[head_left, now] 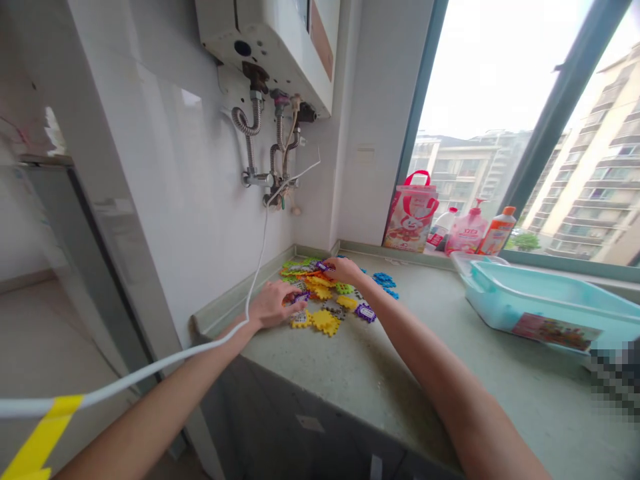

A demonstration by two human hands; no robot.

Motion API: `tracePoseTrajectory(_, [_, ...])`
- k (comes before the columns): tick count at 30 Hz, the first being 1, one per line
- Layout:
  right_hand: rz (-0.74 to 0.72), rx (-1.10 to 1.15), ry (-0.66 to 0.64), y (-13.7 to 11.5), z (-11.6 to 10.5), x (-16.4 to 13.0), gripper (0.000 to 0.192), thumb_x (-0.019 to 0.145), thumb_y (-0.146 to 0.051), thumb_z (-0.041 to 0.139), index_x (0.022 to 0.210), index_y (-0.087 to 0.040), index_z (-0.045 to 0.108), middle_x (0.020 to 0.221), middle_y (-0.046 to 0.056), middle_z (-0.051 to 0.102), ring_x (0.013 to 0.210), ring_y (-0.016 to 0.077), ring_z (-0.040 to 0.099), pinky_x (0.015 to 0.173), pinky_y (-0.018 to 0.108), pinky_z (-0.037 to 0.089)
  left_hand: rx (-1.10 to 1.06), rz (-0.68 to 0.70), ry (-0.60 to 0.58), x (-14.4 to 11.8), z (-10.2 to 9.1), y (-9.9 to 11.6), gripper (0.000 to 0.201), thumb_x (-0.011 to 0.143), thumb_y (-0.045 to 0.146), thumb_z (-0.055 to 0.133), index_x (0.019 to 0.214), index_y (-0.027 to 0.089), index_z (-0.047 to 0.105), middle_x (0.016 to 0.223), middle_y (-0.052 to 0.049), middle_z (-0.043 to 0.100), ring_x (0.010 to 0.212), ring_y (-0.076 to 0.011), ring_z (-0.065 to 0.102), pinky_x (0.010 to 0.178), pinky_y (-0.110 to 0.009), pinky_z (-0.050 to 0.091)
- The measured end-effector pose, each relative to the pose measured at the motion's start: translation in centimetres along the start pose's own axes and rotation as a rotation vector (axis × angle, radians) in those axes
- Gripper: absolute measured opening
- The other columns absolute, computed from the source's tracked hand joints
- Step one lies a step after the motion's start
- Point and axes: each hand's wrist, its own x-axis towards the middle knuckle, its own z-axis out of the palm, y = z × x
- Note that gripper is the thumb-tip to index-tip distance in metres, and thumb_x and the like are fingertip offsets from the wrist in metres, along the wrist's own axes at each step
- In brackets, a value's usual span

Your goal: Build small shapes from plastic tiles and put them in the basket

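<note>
1. My left hand (274,303) has thumb and fingers parted around a purple piece (301,298); I cannot tell whether they grip it.
2. My right hand (345,269), at 2 o'clock from the left, pinches another purple piece (323,267) at its fingertips.
3. The toothed plastic pieces (321,288) lie heaped between my hands. Yellow ones (325,322) sit at 4 o'clock from my left hand, a labelled purple one (366,313) at 5 o'clock from my right, blue ones (385,280) at 3.
4. The counter (420,340) ends at 6 o'clock, just on my side of the pieces; the wall (200,220) hems me in at 10. Room to move opens at 3 to 4.
5. A white cable (200,347) crosses in front of my left wrist from 8 o'clock.
6. At 3 o'clock, well apart, stands a turquoise tub (545,287) with a picture label.
7. By the window at 2 o'clock, a pink bottle (467,232) seems to read "立白"; beside it are an orange bottle (497,232) and a rabbit-printed bag (410,217), its small print unreadable.
</note>
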Motion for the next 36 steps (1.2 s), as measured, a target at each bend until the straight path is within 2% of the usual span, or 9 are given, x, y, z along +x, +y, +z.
tracePoseTrajectory(2, [0.007,0.01,-0.007,0.5,-0.1,1.2,0.039,0.086,-0.037,0.075,0.124,-0.027,0.078,0.116,0.006,0.08,0.106,0.0275,0.075,0.093,0.032,0.056,0.02,-0.005,0.013,0.1,0.3,-0.1,0.041,0.098,0.058,0.063,0.121,0.026,0.076,0.118,-0.006,0.077,0.11,-0.0283,0.066,0.098,-0.043,0.045])
tracePoseTrajectory(7, [-0.009,0.051,0.034,1.6,-0.5,3.1,0.049,0.093,-0.042,0.069,0.14,-0.026,0.069,0.133,0.008,0.074,0.118,0.0279,0.071,0.098,0.032,0.053,0.008,0.0,0.037,0.1,0.3,0.2,0.029,0.095,0.048,0.071,0.115,0.03,0.079,0.11,-0.003,0.078,0.105,-0.0271,0.067,0.095,-0.042,0.045])
tracePoseTrajectory(11, [-0.098,0.089,-0.063,1.7,0.4,3.9,0.036,0.089,-0.045,0.076,0.121,-0.03,0.08,0.116,0.002,0.081,0.098,0.0214,0.076,0.086,0.025,0.055,-0.032,0.024,0.058,-0.1,0.0,0.5,0.022,0.093,0.043,0.072,0.109,0.03,0.08,0.105,-0.002,0.078,0.103,-0.0257,0.067,0.095,-0.041,0.047])
tracePoseTrajectory(14, [-0.099,0.091,-0.063,1.8,0.9,4.1,0.031,0.086,-0.041,0.078,0.115,-0.03,0.082,0.11,0.0,0.082,0.095,0.0214,0.076,0.086,0.025,0.055,-0.057,0.046,0.098,-0.1,-0.2,0.6,0.021,0.088,0.033,0.072,0.107,0.026,0.078,0.106,-0.004,0.077,0.104,-0.0257,0.067,0.097,-0.041,0.047])
tracePoseTrajectory(19, [0.014,0.056,0.072,2.3,0.2,4.3,0.046,0.099,-0.044,0.06,0.14,-0.023,0.068,0.128,0.01,0.076,0.116,0.0282,0.071,0.099,0.032,0.051,-0.095,0.049,0.157,0.0,-0.3,0.6,0.025,0.085,0.027,0.069,0.109,0.021,0.073,0.109,-0.006,0.076,0.106,-0.0267,0.067,0.1,-0.043,0.047])
tracePoseTrajectory(21, [0.038,0.039,0.083,2.3,0.2,4.5,0.048,0.103,-0.044,0.054,0.144,-0.021,0.064,0.132,0.012,0.074,0.119,0.0287,0.07,0.1,0.033,0.051,-0.1,0.029,0.16,0.0,-0.3,0.7,0.027,0.084,0.027,0.07,0.111,0.021,0.072,0.109,-0.006,0.076,0.105,-0.027,0.067,0.1,-0.044,0.047])
tracePoseTrajectory(29, [0.059,-0.011,-0.105,1.5,1.9,6.5,0.028,0.087,-0.04,0.076,0.107,-0.022,0.084,0.107,0.011,0.082,0.099,0.0289,0.076,0.088,0.03,0.056,-0.104,0.015,0.166,-0.2,0.0,0.5,0.028,0.084,0.026,0.072,0.111,0.023,0.07,0.11,-0.004,0.075,0.104,-0.0257,0.067,0.101,-0.043,0.047])
tracePoseTrajectory(33, [0.087,0.003,-0.092,2.0,2.0,6.7,0.031,0.082,-0.046,0.081,0.102,-0.023,0.085,0.103,0.011,0.082,0.099,0.0306,0.076,0.089,0.031,0.057,-0.121,0.01,0.161,-0.2,-0.2,0.5,0.027,0.084,0.027,0.071,0.111,0.023,0.069,0.109,-0.005,0.075,0.105,-0.0262,0.067,0.099,-0.043,0.048])
tracePoseTrajectory(36, [0.12,0.03,-0.027,3.2,0.9,6.5,0.034,0.081,-0.047,0.081,0.106,-0.024,0.084,0.105,0.009,0.082,0.102,0.03,0.076,0.088,0.031,0.056,-0.13,0.0,0.175,-0.2,-0.3,0.6,0.028,0.084,0.028,0.07,0.112,0.023,0.068,0.107,-0.004,0.075,0.104,-0.0262,0.068,0.099,-0.043,0.047])
